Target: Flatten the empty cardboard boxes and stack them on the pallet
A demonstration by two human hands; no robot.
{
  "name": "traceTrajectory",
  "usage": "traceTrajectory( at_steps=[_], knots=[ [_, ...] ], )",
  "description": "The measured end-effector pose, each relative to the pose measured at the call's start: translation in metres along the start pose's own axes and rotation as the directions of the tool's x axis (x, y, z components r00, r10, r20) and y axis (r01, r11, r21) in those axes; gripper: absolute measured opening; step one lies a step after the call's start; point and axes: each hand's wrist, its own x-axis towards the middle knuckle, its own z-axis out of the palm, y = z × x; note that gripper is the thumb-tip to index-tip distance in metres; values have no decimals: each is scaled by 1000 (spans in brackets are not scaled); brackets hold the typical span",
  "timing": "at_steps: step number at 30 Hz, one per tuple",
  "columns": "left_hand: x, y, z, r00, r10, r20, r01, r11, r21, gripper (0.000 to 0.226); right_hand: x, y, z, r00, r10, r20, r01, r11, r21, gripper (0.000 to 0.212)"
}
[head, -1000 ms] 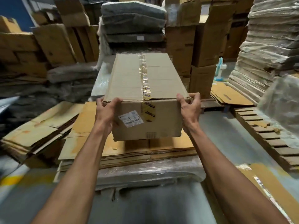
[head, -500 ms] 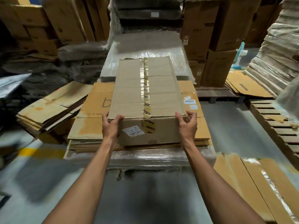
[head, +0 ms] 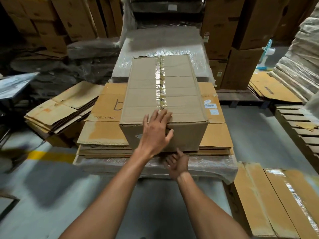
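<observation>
Some flattened sheets (head: 269, 200) lie on the floor (head: 51, 187), near right; the right hand (head: 177, 163) hovers, fingers loosely curled on nothing, just below the taped box (head: 181, 94); the left hand (head: 156, 133) rests on its near top edge, fingers spread; the box stands unflattened on a flattened-cardboard stack (head: 215, 135); wooden pallet (head: 296, 125) right, loose pile (head: 60, 111) left; cartons (head: 241, 66) behind.

The left hand (head: 156, 133) lies over the near top edge of the box (head: 181, 94), fingers spread. The right hand (head: 178, 163) sits palm-up below its near bottom edge, fingers loosely curled.
</observation>
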Motion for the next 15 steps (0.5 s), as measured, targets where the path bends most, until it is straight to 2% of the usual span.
traceTrajectory(
  at_steps=[3, 5, 6, 8, 11, 15],
  knots=[
    [5, -3, 2, 999, 5, 50, -9, 997, 81, 71, 8, 3, 16, 1000, -3, 25, 1, 998, 66, 30],
    [10, -7, 2, 995, 25, 100, -39, 988, 147, 76, 6, 5, 24, 998, 4, 65, -12, 991, 131, 21],
    [14, -9, 0, 993, 33, 110, -52, 983, 174, 77, 4, 5, 27, 998, -4, 62, -5, 990, 139, 24],
    [24, -11, -5, 995, 54, 90, -73, 971, 229, 80, 0, 4, 35, 997, -16, 73, 2, 982, 187, 37],
    [49, -12, -24, 994, 102, 34, -107, 953, 284, 87, -12, -5, 53, 995, -39, 95, 15, 972, 236, 32],
    [103, -12, -66, 989, 146, -13, -136, 947, 292, 90, -28, -19, 85, 988, -105, 118, 68, 957, 284, 61]
  ],
)
